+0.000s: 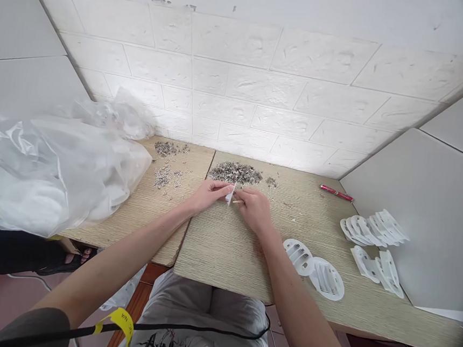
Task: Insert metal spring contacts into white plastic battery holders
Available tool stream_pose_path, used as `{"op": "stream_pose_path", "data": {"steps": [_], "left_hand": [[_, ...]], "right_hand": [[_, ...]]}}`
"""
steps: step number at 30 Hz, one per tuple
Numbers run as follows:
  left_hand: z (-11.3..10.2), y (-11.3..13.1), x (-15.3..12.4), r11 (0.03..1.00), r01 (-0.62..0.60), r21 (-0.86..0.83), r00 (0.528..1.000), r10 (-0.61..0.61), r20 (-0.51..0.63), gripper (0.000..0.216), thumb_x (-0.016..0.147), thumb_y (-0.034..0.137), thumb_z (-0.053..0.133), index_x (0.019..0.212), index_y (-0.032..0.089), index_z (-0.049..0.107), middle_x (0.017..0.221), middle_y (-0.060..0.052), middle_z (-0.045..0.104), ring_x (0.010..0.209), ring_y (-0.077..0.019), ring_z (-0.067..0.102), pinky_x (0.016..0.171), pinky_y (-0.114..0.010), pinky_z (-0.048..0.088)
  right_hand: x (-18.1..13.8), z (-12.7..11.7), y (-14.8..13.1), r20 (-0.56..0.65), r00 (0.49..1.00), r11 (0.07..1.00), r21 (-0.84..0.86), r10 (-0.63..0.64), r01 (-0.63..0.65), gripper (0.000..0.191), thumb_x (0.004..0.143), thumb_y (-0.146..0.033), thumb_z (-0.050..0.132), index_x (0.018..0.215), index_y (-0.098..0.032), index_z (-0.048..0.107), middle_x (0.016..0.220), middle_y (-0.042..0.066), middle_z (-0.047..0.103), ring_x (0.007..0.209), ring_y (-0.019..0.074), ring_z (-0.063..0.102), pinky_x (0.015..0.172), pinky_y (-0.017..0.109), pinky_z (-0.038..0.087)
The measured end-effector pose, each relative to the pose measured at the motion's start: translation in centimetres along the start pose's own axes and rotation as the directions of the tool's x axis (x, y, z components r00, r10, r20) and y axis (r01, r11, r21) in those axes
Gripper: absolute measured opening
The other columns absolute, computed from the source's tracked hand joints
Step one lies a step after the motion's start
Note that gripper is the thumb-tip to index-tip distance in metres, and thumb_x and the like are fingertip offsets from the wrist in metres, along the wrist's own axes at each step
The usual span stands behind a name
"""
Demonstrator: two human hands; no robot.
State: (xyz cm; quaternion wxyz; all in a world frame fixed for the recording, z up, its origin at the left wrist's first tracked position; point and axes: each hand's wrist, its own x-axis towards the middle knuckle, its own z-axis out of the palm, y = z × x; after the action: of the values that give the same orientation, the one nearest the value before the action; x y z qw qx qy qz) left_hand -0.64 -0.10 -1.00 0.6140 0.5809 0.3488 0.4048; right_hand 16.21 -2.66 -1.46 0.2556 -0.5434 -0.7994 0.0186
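My left hand [209, 196] is closed on a thin white plastic piece [230, 197], seen nearly edge-on above the table. Close against its right side, my right hand [254, 208] has its fingers pinched together. A short pale tip shows by those fingers, but what they hold is too small to name. Just behind both hands lies a heap of small metal parts [235, 171]. Nearer my right forearm, two round white plastic pieces [327, 279] with slots lie flat, overlapping slightly at their edges.
Smaller piles of metal bits [166, 176] lie on the left tabletop. A large clear plastic bag [73, 176] with white contents fills the left side. At right are a red pen-like stick [337, 193] and rows of white plastic pieces [372, 229]. A black cable [185, 329] crosses my lap.
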Motion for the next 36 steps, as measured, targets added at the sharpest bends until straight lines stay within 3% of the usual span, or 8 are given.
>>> {"op": "stream_pose_path", "data": {"steps": [6, 9, 16, 22, 36], "left_hand": [[-0.95, -0.71, 0.88, 0.958, 0.055, -0.282, 0.998, -0.063, -0.020, 0.038, 0.072, 0.049, 0.069, 0.082, 0.012, 0.070, 0.085, -0.008, 0.068, 0.079, -0.0158, 0.060, 0.077, -0.030, 0.046], [-0.99, -0.43, 0.96, 0.942, 0.080, -0.325, 0.995, -0.094, -0.028, 0.037, 0.072, 0.047, 0.070, 0.080, 0.012, 0.068, 0.081, -0.006, 0.067, 0.077, -0.0145, 0.058, 0.076, -0.029, 0.045], [-0.79, 0.02, 0.85, 0.927, 0.097, -0.362, 0.991, -0.123, -0.047, 0.037, 0.069, 0.048, 0.073, 0.081, 0.013, 0.066, 0.082, -0.006, 0.066, 0.076, -0.0147, 0.057, 0.075, -0.029, 0.045], [-0.85, -0.32, 0.94, 0.933, 0.091, -0.349, 0.994, -0.106, -0.023, 0.037, 0.069, 0.049, 0.073, 0.076, 0.013, 0.066, 0.077, -0.004, 0.065, 0.073, -0.0131, 0.055, 0.074, -0.027, 0.044], [-0.85, -0.35, 0.67, 0.967, 0.062, -0.249, 0.998, -0.063, 0.005, 0.036, 0.071, 0.047, 0.071, 0.074, 0.011, 0.069, 0.080, -0.006, 0.067, 0.075, -0.0140, 0.057, 0.076, -0.029, 0.044]], "right_hand": [[0.11, -0.58, 0.09, -0.029, 0.996, 0.953, 0.295, 0.087, -0.075, 0.028, 0.088, -0.028, 0.048, 0.075, -0.017, 0.070, 0.067, 0.003, 0.064, 0.062, 0.0150, 0.051, 0.059, 0.026, 0.033], [0.10, -0.89, 0.21, -0.011, 0.992, 0.926, 0.360, 0.124, -0.111, 0.030, 0.089, -0.033, 0.047, 0.077, -0.017, 0.070, 0.066, 0.002, 0.063, 0.060, 0.0143, 0.049, 0.058, 0.025, 0.032], [-0.04, -0.82, 0.03, 0.080, 0.993, 0.952, 0.288, 0.083, -0.103, 0.028, 0.089, -0.028, 0.045, 0.070, -0.017, 0.062, 0.058, 0.000, 0.056, 0.055, 0.0124, 0.043, 0.056, 0.025, 0.028], [-0.15, -0.72, 0.06, 0.090, 0.995, 0.961, 0.269, 0.046, -0.069, 0.025, 0.089, -0.024, 0.045, 0.076, -0.018, 0.066, 0.069, 0.002, 0.064, 0.061, 0.0143, 0.049, 0.059, 0.025, 0.030], [-0.13, -0.48, 0.36, 0.089, 0.995, 0.983, 0.176, 0.038, -0.054, 0.026, 0.088, -0.021, 0.046, 0.077, -0.019, 0.069, 0.067, 0.004, 0.066, 0.059, 0.0152, 0.051, 0.056, 0.025, 0.029]]}}
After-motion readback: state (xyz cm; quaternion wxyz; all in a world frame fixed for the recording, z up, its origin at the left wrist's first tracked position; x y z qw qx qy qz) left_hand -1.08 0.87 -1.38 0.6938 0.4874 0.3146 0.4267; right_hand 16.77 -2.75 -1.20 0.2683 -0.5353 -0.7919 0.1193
